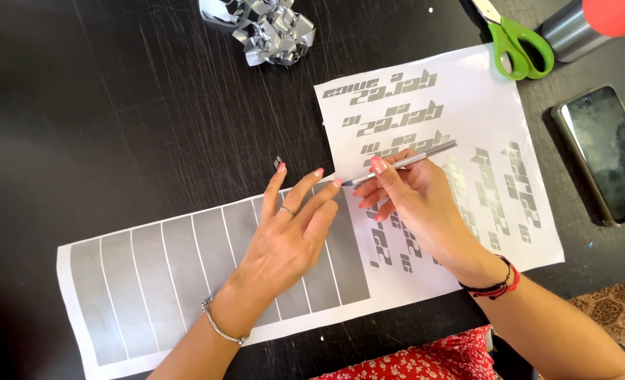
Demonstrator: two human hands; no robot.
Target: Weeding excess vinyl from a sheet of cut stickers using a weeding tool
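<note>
- Head view: right hand pinched closed around a slim silver craft knife, held like a pencil
- Knife's long axis slanting from upper right down to lower left, dark tip just beside the corner where the two sheets meet
- Left hand flat and spread, holding nothing, pressing on the long white backing sheet with grey vertical strips; fingertips touching or nearly touching the knife tip, cannot tell which
- Left fingertips nearer the tip than the right hand's own grip, which sits mid-shaft
- Second white sheet under the right hand, printed with grey cut-out lettering in slanted rows and columns, lying up and right of the striped sheet
- Small grey offcut on the black table, just beyond the left index fingertip
- Crumpled silver ribbon bow at top centre, well apart
- Green-handled scissors and a grey cylinder with a red cap at upper right
- Dark phone at right, screen off
</note>
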